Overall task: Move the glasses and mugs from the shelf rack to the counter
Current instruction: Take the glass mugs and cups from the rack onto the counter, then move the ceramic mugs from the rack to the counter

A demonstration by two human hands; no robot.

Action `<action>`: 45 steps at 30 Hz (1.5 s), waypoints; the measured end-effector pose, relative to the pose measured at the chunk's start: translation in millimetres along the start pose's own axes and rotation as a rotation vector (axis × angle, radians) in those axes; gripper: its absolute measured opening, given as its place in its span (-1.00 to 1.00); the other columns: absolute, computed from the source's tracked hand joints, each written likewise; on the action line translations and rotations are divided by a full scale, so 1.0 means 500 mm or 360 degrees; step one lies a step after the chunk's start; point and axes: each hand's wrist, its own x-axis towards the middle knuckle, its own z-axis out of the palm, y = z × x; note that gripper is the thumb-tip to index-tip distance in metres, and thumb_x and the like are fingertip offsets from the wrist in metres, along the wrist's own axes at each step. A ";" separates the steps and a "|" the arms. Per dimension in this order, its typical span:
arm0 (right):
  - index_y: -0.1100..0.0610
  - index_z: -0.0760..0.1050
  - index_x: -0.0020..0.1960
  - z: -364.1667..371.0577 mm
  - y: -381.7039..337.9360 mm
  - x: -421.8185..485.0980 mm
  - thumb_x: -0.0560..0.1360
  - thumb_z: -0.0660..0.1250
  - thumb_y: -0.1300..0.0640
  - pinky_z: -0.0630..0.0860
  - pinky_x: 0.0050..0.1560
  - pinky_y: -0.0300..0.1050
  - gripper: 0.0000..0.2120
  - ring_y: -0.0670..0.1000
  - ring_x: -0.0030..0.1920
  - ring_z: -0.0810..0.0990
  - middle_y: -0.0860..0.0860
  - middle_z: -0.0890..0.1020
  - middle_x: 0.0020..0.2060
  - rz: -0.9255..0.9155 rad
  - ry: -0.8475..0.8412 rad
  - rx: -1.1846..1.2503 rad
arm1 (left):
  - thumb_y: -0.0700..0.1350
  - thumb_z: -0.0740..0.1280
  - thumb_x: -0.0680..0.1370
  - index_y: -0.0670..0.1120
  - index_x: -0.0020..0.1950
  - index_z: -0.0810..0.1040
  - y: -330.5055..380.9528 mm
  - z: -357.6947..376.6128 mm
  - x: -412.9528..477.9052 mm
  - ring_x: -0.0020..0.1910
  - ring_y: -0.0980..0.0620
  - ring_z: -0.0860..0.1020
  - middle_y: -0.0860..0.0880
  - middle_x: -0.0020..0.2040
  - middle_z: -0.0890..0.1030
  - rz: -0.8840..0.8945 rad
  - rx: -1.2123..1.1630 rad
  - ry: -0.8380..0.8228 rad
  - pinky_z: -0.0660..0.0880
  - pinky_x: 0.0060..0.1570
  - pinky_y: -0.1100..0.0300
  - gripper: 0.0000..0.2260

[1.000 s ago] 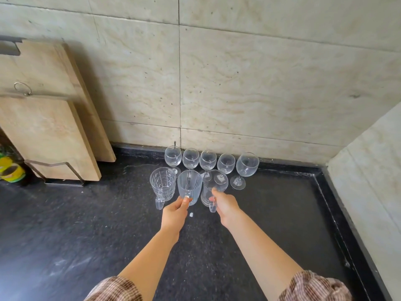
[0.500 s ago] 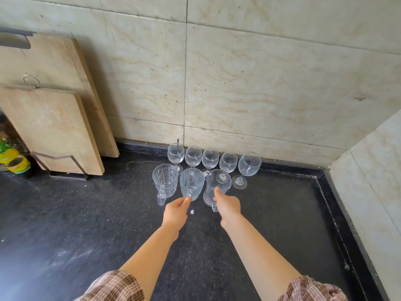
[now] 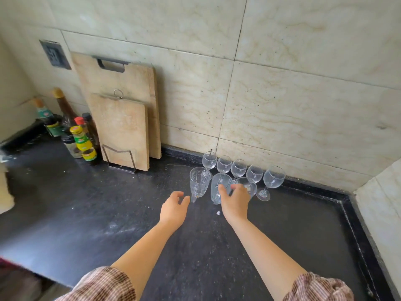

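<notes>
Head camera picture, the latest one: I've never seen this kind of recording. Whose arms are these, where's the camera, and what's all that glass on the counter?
There is no machine here. A person wears a wide-angle camera on the head, looking down at their own arms. On the black counter five stemmed wine glasses stand in a row by the tiled wall, with three glass mugs in front. The left hand hovers beside the leftmost mug, fingers loose, its grip empty. The right hand covers part of the other two mugs; whether it holds one cannot be told. Further left, two wooden cutting boards stand against the wall beside sauce bottles.
</notes>
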 end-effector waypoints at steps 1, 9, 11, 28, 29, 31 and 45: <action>0.26 0.46 0.17 0.014 -0.018 -0.024 0.54 0.28 -0.08 0.40 0.11 -0.03 -0.59 0.12 0.19 0.45 0.12 0.51 0.12 -0.0087 -0.0095 -0.0061 | 0.06 0.19 0.59 -0.04 0.38 0.37 -0.011 -0.032 -0.017 0.18 -0.06 0.49 -0.09 0.33 0.47 0.0051 0.0087 0.0060 0.42 0.00 0.15 -0.62; 0.08 0.39 0.32 0.172 -0.181 -0.319 0.58 0.17 -0.12 0.42 0.19 0.04 -0.60 0.09 0.27 0.37 0.07 0.44 0.25 -0.0782 -0.0855 -0.0457 | 0.05 0.13 0.62 -0.05 0.41 0.30 -0.188 -0.344 -0.228 0.28 -0.12 0.37 -0.11 0.38 0.37 0.0107 0.0576 0.0462 0.43 0.15 0.03 -0.61; 0.06 0.35 0.36 0.209 -0.219 -0.418 0.58 0.17 -0.12 0.41 0.23 0.04 -0.58 0.08 0.30 0.36 0.06 0.41 0.31 -0.0920 -0.0987 -0.0510 | 0.04 0.13 0.62 -0.07 0.41 0.30 -0.248 -0.426 -0.305 0.33 -0.15 0.32 -0.12 0.39 0.36 0.0047 0.0664 0.0575 0.38 0.22 0.00 -0.61; 0.10 0.25 0.44 0.448 -0.489 -1.324 0.56 0.18 -0.14 0.31 0.28 0.16 -0.46 0.18 0.37 0.30 0.13 0.38 0.37 -0.2302 -0.1438 -0.0815 | 0.01 0.15 0.60 -0.13 0.38 0.33 -0.726 -0.950 -1.038 0.33 -0.21 0.29 -0.20 0.32 0.41 -0.0771 0.0858 0.1401 0.32 0.30 -0.07 -0.61; 0.10 0.24 0.46 0.463 -0.505 -1.371 0.56 0.18 -0.14 0.30 0.30 0.16 -0.45 0.18 0.38 0.30 0.13 0.37 0.38 -0.2375 -0.1456 -0.0812 | 0.02 0.15 0.60 -0.12 0.38 0.33 -0.750 -0.974 -1.070 0.34 -0.21 0.29 -0.20 0.33 0.41 -0.0832 0.0855 0.1444 0.31 0.31 -0.06 -0.61; 0.11 0.22 0.48 0.498 -0.536 -1.465 0.57 0.18 -0.14 0.29 0.32 0.14 -0.43 0.17 0.39 0.30 0.13 0.36 0.39 -0.2524 -0.1469 -0.0801 | 0.02 0.15 0.60 -0.12 0.38 0.32 -0.802 -1.024 -1.128 0.35 -0.20 0.28 -0.21 0.34 0.39 -0.0944 0.0864 0.1499 0.30 0.32 -0.05 -0.61; 0.09 0.21 0.46 0.791 -0.744 -2.071 0.55 0.21 -0.11 0.29 0.30 0.17 -0.44 0.17 0.37 0.28 0.11 0.37 0.35 -0.3035 -0.1761 -0.0641 | 0.04 0.12 0.60 -0.06 0.42 0.27 -1.133 -1.447 -1.424 0.40 -0.18 0.21 -0.14 0.40 0.31 -0.1395 0.0703 0.1775 0.31 0.31 -0.07 -0.58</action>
